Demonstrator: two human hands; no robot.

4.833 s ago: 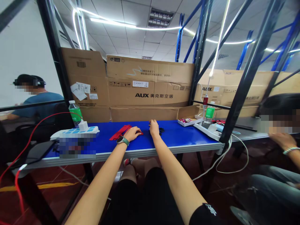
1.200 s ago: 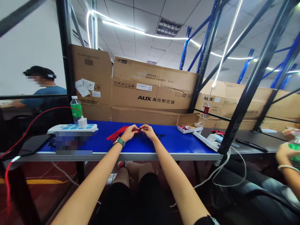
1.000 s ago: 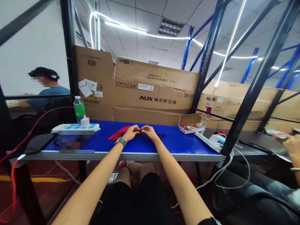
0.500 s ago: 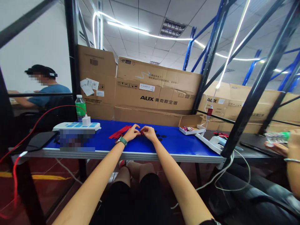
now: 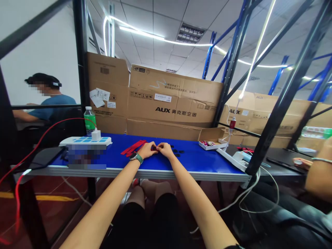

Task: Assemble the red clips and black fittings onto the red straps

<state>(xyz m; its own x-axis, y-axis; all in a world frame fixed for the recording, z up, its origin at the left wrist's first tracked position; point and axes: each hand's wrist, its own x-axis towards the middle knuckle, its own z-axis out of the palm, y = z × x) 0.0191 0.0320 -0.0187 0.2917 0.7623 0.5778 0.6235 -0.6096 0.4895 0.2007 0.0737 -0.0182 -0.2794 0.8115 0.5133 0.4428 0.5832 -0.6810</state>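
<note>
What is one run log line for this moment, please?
left hand: on small red piece | right hand: same piece | beside: red strips, black bits | under: blue table

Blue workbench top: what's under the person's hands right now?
The left hand and right hand meet over a small dark red piece; their fingers cover most of it. Red strips lie to the left and small black pieces to the right on the blue bench top.

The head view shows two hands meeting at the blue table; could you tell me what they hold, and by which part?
The left hand and right hand seem to hold a small dark red piece between them; which part cannot be told.
</note>
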